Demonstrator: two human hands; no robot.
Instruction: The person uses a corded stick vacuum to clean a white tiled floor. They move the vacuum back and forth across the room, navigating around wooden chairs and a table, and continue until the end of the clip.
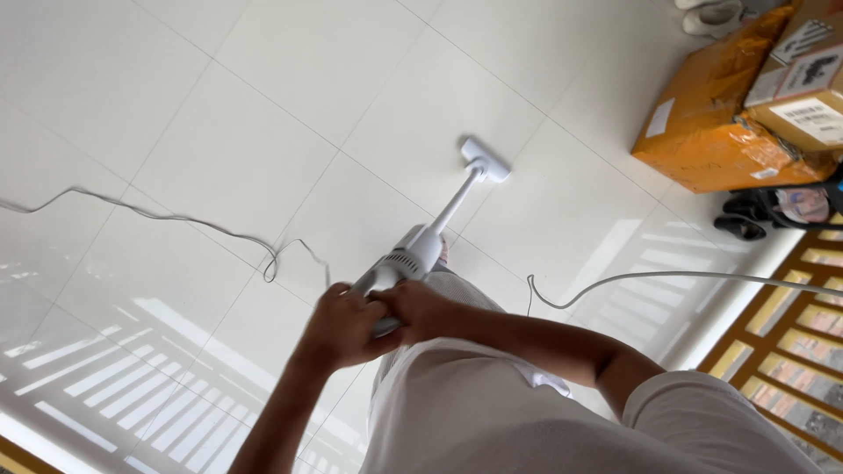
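Note:
A white stick vacuum [413,254] slants away from me over the white tiled floor [263,105], with its flat floor head [485,160] resting on a tile. My left hand [341,326] is closed around the rear of the vacuum's handle. Just beside it, touching, my right hand [420,309] grips the same handle. Both forearms reach in from the lower edge, above my white shirt and light trousers. Part of my foot [443,252] shows next to the vacuum body.
A thin grey cable [176,218] snakes over the floor on the left, and a white cable [659,276] runs off to the right. Orange-wrapped carton [711,123] and cardboard box [803,88] stand top right, dark shoes [742,219] below them, a wood-framed grille [790,325] at right.

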